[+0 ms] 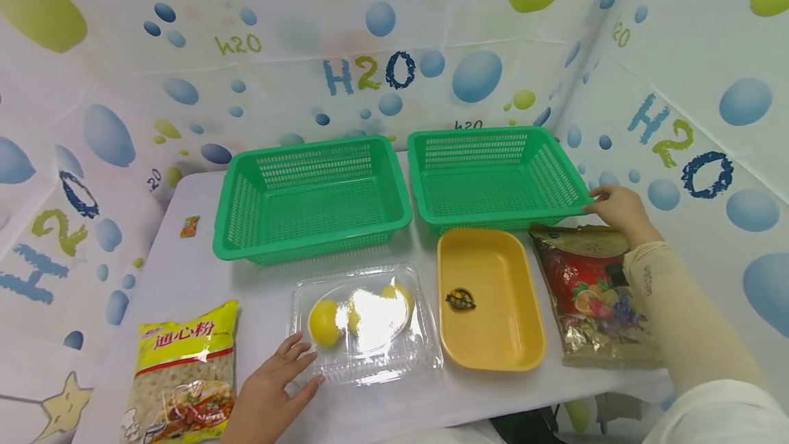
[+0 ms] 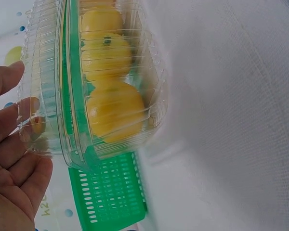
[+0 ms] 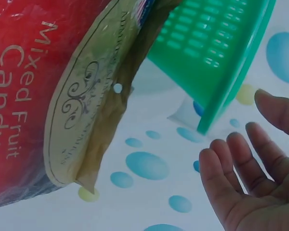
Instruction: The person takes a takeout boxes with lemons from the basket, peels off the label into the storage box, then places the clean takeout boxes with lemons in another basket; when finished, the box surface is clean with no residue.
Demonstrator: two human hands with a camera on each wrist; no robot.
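My left hand (image 1: 275,384) is at the left edge of a clear plastic clamshell box (image 1: 427,334). Several yellow fruits, which look like lemons (image 2: 116,111), sit inside; glare on the lid hides part of them in the head view. In the left wrist view its fingers are spread beside the lid, not wrapped round it. My right hand (image 1: 618,208) is by the near right corner of the right green basket (image 1: 493,216). The right wrist view shows its thumb and fingers parted beside that corner, holding nothing. Below that hand lies a mixed fruit candy bag (image 3: 24,91), partly covered by the forearm.
Another green basket (image 1: 308,247) stands at the back left. A yellow tub (image 1: 493,321) with a dark label sits between the box and the candy bag. A yellow-topped pasta bag (image 1: 185,368) lies front left, and a small orange packet (image 1: 190,226) lies beyond it.
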